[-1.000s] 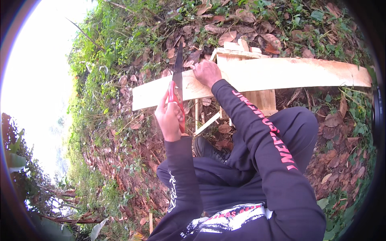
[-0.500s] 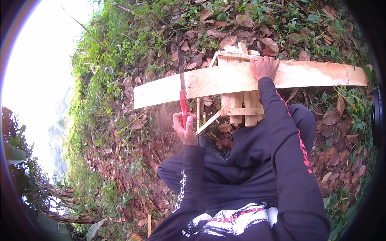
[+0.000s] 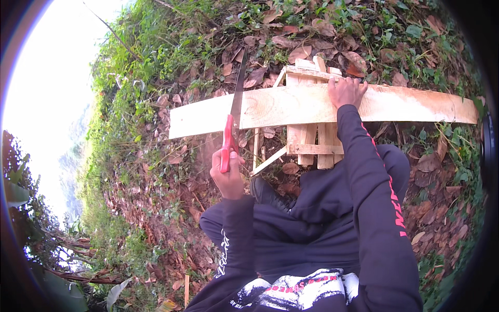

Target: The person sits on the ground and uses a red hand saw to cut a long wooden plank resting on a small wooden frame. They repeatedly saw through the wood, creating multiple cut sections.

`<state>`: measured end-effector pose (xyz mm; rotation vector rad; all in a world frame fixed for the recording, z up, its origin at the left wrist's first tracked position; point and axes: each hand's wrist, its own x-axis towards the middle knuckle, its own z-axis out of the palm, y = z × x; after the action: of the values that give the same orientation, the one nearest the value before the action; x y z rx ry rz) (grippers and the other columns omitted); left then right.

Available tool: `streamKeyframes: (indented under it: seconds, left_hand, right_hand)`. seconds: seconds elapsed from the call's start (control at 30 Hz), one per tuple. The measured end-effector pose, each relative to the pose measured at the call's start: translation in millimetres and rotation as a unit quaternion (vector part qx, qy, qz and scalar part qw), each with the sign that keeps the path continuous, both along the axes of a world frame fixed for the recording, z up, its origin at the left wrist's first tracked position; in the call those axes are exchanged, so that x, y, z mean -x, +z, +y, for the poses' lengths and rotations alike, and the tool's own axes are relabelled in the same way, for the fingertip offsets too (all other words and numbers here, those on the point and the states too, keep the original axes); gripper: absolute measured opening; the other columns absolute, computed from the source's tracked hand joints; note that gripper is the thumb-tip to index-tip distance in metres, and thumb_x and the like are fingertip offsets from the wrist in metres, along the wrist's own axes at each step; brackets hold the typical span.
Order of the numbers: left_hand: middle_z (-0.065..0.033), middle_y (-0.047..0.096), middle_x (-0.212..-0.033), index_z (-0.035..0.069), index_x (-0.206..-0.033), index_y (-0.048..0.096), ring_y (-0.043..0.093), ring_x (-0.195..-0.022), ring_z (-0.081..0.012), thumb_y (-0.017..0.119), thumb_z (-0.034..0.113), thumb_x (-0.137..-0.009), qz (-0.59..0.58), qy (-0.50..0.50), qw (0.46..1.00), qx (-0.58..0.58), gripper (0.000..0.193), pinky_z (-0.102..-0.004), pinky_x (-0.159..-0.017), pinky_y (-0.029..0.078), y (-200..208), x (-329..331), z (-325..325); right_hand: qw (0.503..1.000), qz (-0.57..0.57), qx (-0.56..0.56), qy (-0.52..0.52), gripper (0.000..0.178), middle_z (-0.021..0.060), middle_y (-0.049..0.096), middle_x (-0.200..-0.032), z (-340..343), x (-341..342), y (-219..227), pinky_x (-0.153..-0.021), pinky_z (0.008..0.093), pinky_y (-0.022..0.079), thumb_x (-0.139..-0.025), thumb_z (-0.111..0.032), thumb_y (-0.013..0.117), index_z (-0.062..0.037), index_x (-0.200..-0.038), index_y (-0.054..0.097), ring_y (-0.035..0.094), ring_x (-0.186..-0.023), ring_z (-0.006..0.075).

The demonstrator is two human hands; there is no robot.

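My left hand is closed round the red handle of a handsaw. The saw's dark blade lies across the left part of a long pale wooden plank, its tip pointing away from me beyond the far edge. How deep the teeth sit in the wood cannot be made out. My right hand presses on the plank right of its middle, fingers curled over the far edge. Beneath the plank stands a low wooden stool-like support made of slats. The plank's left end sticks out past this support.
My bent legs in dark trousers are close behind the support. Dry brown leaves and green plants cover the ground around. A narrow strip of wood lies at the lower left.
My left hand has drawn the saw slightly left and toward me, and the blade now slants more. My right hand stays on the plank, which sits a little differently in view.
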<state>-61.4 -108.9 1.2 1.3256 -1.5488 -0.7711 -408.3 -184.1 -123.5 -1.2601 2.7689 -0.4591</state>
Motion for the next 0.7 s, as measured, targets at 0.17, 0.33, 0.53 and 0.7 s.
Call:
streamKeyframes:
  seconds: [0.17,0.33,0.53,0.7]
  left_hand:
    - [-0.0001,0.053,-0.067,0.0,-0.102,0.052,0.047,-0.053,-0.004,0.061,0.012,-0.098,-0.009,0.019,1.0,0.007,0.016,-0.0196,-0.047,0.036,-2,-3,2]
    - [0.0015,0.049,-0.063,0.0,-0.1,0.052,0.042,-0.048,-0.0027,0.062,0.015,-0.098,0.018,0.057,0.998,0.031,0.017,-0.0204,-0.044,0.032,3,5,14]
    - [-0.0001,0.055,-0.068,-0.002,-0.098,0.056,0.047,-0.055,-0.0037,0.067,0.024,-0.095,0.094,0.096,0.991,-0.003,0.028,-0.0197,-0.049,0.036,24,7,30]
    - [0.0,0.055,-0.067,-0.002,-0.099,0.056,0.048,-0.055,-0.0037,0.066,0.024,-0.096,0.089,0.109,0.99,-0.009,0.027,-0.0196,-0.049,0.036,20,-3,33]
  right_hand:
    - [0.982,0.031,0.137,0.13,0.042,0.0114,0.069,-0.109,-9,13,-27,-0.109,0.0488,0.034,-0.096,-0.034,0.045,-0.0036,-0.095,0.073,0.057,-0.113,0.0277]
    - [0.986,-0.014,0.107,0.127,0.041,0.013,0.071,-0.101,-7,5,-19,-0.097,0.0474,0.041,-0.097,-0.032,0.044,-0.0032,-0.091,0.073,0.061,-0.105,0.0288]
    - [0.991,-0.026,0.046,0.123,0.05,0.0195,0.072,-0.09,-10,8,-16,-0.099,0.0486,0.041,-0.097,-0.036,0.042,-0.0019,-0.082,0.075,0.067,-0.09,0.0343]
    - [0.992,-0.027,0.059,0.112,0.051,0.0205,0.072,-0.089,-10,8,-19,-0.099,0.0489,0.04,-0.097,-0.037,0.042,-0.0011,-0.082,0.075,0.067,-0.091,0.0358]
